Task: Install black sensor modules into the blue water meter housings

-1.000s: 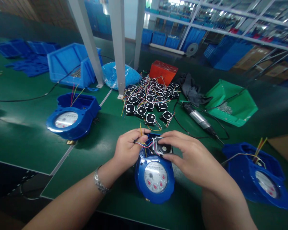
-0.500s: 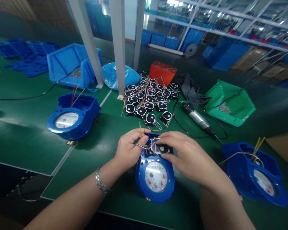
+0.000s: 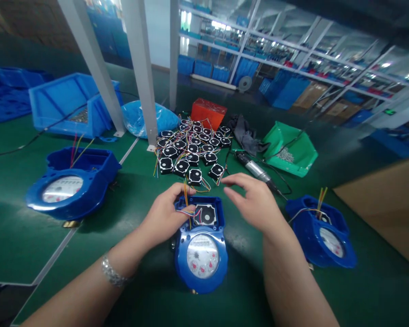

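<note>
Blue meter [image 3: 202,261], dial digits [image 3: 201,244] illegible; left grip [image 3: 162,215] around wires [image 3: 186,196], right grip [image 3: 254,200] free.

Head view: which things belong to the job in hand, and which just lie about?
In use: middle blue meter, black module inside it, wires at the left hand.
Apparently just lying about: orange box, grey cloth, blue plastic bag.

1. Blue meters [image 3: 202,277]: 3.
2. Black modules [image 3: 209,217]: 1 fitted inside a meter, plus roughly 20-odd loose; overlapping, exact count unclear.
3. Hands [image 3: 163,217]: 2.
4. Power driver [image 3: 254,167]: 1.
5. Green bin [image 3: 303,160]: 1.
6. Red box [image 3: 208,112]: 1.
7. Grey posts [image 3: 139,59]: 3.
</note>
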{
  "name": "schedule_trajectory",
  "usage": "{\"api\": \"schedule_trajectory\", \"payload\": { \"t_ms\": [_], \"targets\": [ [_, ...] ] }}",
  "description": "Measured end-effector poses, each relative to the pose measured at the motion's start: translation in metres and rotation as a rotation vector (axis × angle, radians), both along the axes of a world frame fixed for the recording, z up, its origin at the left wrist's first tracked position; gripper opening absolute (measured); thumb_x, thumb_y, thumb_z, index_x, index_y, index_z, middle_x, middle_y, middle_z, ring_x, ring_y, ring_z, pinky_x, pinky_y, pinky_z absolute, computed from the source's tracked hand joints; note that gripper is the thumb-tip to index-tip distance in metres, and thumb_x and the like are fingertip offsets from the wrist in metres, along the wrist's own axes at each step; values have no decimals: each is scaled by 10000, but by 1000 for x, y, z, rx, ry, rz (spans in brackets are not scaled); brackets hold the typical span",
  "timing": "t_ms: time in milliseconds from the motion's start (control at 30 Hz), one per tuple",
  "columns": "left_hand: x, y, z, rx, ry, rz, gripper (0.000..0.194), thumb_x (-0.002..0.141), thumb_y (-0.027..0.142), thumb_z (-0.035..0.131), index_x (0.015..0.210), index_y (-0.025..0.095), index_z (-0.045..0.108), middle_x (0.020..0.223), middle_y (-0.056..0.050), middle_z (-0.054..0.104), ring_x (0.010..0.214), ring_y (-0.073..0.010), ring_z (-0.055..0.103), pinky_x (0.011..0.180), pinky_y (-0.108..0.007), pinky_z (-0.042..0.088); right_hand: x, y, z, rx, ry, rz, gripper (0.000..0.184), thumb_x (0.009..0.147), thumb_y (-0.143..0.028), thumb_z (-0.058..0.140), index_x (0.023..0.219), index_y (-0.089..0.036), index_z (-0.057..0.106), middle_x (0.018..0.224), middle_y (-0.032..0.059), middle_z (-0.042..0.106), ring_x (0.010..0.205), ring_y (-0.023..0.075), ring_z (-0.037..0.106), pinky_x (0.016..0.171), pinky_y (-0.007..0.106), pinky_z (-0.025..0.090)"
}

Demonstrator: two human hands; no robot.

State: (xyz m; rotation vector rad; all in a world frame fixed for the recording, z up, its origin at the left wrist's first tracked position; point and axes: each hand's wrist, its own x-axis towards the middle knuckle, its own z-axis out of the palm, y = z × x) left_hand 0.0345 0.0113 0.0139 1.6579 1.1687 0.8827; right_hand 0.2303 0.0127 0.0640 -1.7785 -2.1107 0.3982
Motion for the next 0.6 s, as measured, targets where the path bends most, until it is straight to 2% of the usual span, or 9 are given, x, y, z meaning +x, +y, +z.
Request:
{"api": "schedule_trajectory", "payload": {
  "t_ms": [67,167,267,333,467,600],
  "targets": [
    [1,9,13,-11,157,-120,212,690,201,558,900,179,542,882,-26,619,792,-168,581,724,-302,446,15,25,-10,-39,-62,-207,218,815,-243,495,1017,-223,577,986,-39,542,888,24,509,846,144,404],
    [7,22,30,41,368,-304,218,656,216,584,872,197,588,829,-12,633,738,-174,577,656,-275,428,44,65,-30,-79,-149,-399,299,822,-223,468,1109,-176,537,1052,31,517,966,84,494,912,221,390],
    [14,34,36,82,498,-412,254,627,245,610,879,212,616,830,-16,645,748,-182,582,637,-249,410,72,95,-47,-152,-262,-586,342,818,-219,483,1138,-102,498,1120,108,449,1074,168,428,968,355,348],
    [18,38,35,74,537,-466,272,612,276,628,877,214,628,805,-16,650,722,-179,587,606,-231,399,87,107,-54,-223,-324,-686,359,830,-254,484,1137,-67,470,1126,126,421,1097,184,398,967,398,342],
    [21,41,32,35,560,-519,225,609,302,644,818,219,639,736,-1,654,671,-174,590,551,-216,374,105,121,-66,-370,-367,-734,369,847,-314,475,1130,-78,455,1063,96,448,1030,143,438,923,356,395],
    [19,39,31,30,538,-530,195,630,315,636,809,239,640,738,11,660,677,-174,592,560,-218,374,108,123,-73,-383,-386,-716,362,852,-308,467,1134,-83,448,1048,89,455,996,127,454,894,333,419]
  ]
}}
